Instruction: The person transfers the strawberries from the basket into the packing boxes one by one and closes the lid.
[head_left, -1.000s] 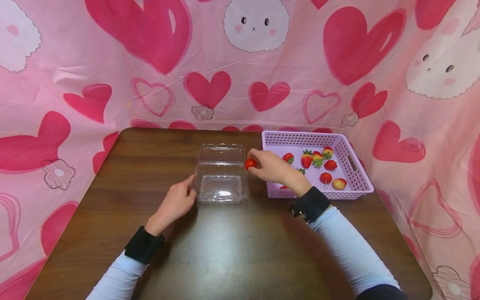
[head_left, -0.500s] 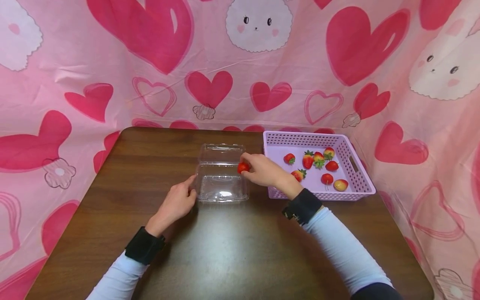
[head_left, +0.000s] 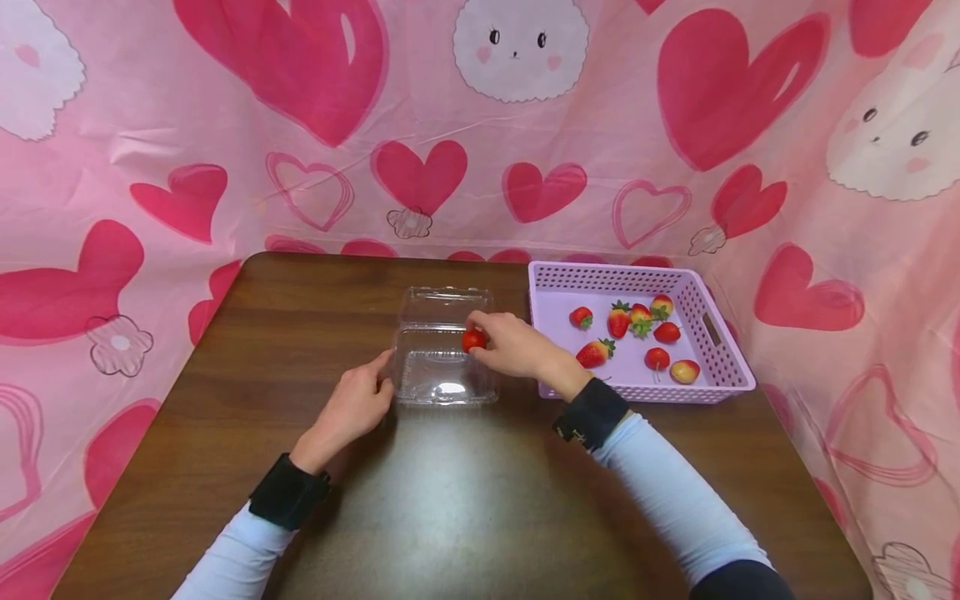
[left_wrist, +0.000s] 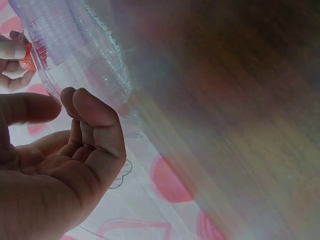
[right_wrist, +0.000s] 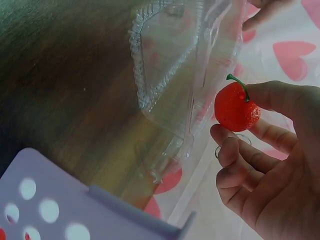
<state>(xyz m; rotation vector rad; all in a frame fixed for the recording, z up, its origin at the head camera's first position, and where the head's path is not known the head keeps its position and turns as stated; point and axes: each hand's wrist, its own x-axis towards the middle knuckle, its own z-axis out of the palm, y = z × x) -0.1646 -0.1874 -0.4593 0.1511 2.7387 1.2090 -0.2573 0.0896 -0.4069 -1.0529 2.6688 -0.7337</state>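
Pink cloth (head_left: 480, 133) printed with hearts and white rabbit-like faces hangs behind and along the sides of a dark wood-grain counter (head_left: 450, 500), whose surface carries a pale glare at six o'clock. Near the middle stands a clear plastic container (head_left: 442, 385), its lid (head_left: 442, 308) folded back toward twelve o'clock. At the container's eight o'clock, the person's left hand (head_left: 352, 406) holds its edge, the fingers pinching the rim between thumb and fingertips. From three o'clock reaches the right hand (head_left: 513, 346), its fingers pinching a small red fruit (right_wrist: 235, 107) with a thin green stem, held over the container between one and two o'clock of its lower half; whether it touches the plastic cannot be told. Just beside the container, at three o'clock, sits a lilac basket (head_left: 628, 358) with perforated walls, partly behind the right forearm. Spread on its floor are more fruits: a large strawberry (head_left: 595, 353) at eight o'clock, a smaller strawberry (head_left: 581, 317) between nine and ten, a leafy cluster (head_left: 641, 315) around twelve, another red fruit (head_left: 667, 332) at three, a yellow-and-red fruit (head_left: 684, 372) at four and a red one with a stem (head_left: 657, 358) at five. Both wrists wear black bands (head_left: 288, 492), and light blue sleeves (head_left: 675, 492) run from them toward seven o'clock on the left and five on the right.
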